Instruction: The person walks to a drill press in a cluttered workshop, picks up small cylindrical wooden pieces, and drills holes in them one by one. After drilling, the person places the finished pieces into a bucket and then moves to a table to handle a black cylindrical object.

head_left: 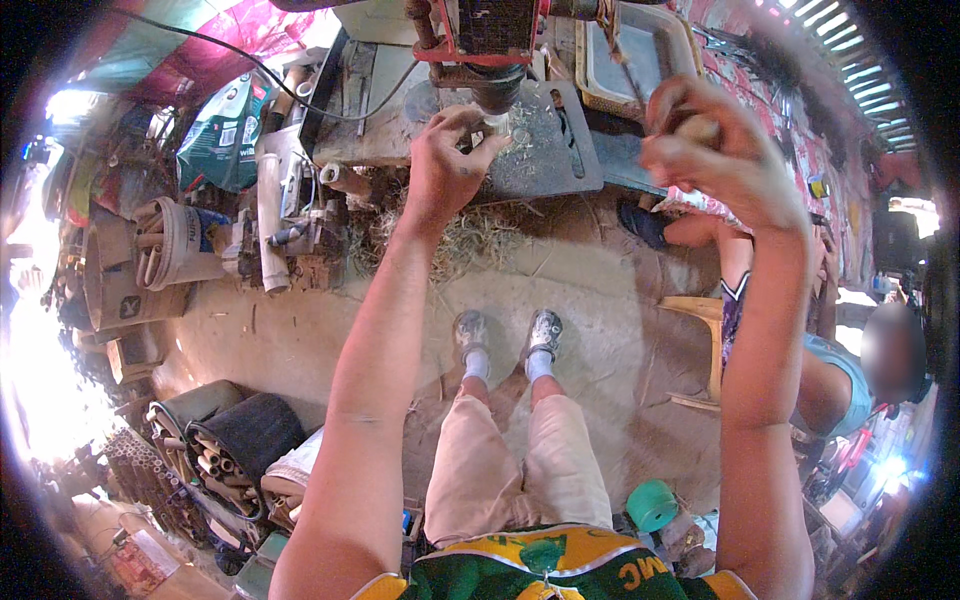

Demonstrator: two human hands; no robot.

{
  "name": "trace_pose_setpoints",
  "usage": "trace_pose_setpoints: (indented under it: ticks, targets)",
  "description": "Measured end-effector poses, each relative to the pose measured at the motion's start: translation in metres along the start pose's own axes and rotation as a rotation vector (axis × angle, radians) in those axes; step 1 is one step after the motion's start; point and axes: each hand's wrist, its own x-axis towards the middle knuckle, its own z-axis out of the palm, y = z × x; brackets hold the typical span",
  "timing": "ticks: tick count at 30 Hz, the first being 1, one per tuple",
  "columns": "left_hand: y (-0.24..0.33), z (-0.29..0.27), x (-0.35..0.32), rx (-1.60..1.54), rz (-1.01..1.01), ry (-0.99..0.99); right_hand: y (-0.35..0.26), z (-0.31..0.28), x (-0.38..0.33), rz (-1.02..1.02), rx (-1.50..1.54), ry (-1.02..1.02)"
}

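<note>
I stand in front of a drill press (492, 45). My left hand (448, 160) reaches to the grey metal work table (560, 150) under the chuck and pinches a small pale piece (494, 122) right below the drill. My right hand (715, 150) is raised at the right and wraps around the press's feed handle (628, 70), a thin rod with a knob; the hand is blurred. My feet in pale shoes (508, 335) stand on the dirt floor below.
Another person (820, 360) sits at the right on a yellow plastic chair (700, 340). Buckets of short tubes (225, 455) stand at the lower left, white pipes and sacks (270, 215) at the left. Shavings lie under the machine. A green roll (652, 503) lies by my right leg.
</note>
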Motion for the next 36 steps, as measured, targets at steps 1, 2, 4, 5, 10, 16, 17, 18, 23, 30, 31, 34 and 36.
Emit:
trace_pose_setpoints:
  ticks: [1,2,4,5,10,16,17,18,23,30,31,34,36]
  targets:
    - [0.0,0.0,0.0,-0.003,0.03,0.015,-0.017,-0.003,-0.009,0.023,0.178,-0.016]
    - [-0.001,0.001,0.001,-0.006,0.06,0.029,-0.027,-0.003,0.0,-0.027,0.418,-0.045]
    - [-0.001,0.003,0.002,0.001,0.083,0.033,-0.045,0.001,0.016,-0.152,0.59,0.128]
    - [-0.002,0.004,0.003,0.011,0.076,0.025,-0.053,0.002,0.024,-0.203,0.606,0.146]
    - [-0.003,0.001,-0.001,0.131,0.185,0.104,-0.066,0.007,0.035,-0.237,0.482,0.443]
    - [-0.003,-0.061,-0.011,0.258,0.227,0.244,-0.059,-0.006,0.045,-0.257,0.413,0.458]
    - [0.0,-0.071,-0.01,0.336,0.192,0.225,-0.057,-0.007,0.045,-0.265,0.461,0.43]
    - [0.004,-0.076,-0.011,0.22,0.17,0.285,-0.058,-0.008,0.048,-0.249,0.648,0.228]
    - [0.026,-0.08,-0.019,0.213,0.265,0.478,-0.058,0.001,0.035,-0.309,0.252,0.559]
    - [0.02,-0.06,-0.026,0.212,0.338,0.213,-0.064,0.003,0.045,-0.305,0.388,0.361]
    - [0.019,-0.06,-0.027,0.208,0.317,0.165,-0.063,0.003,0.041,-0.316,0.292,0.452]
    - [0.02,-0.059,-0.03,0.328,0.217,-0.123,-0.06,0.006,0.032,-0.333,0.213,0.531]
    - [0.022,-0.058,-0.028,0.24,0.281,0.045,-0.061,0.007,0.032,-0.365,0.183,0.468]
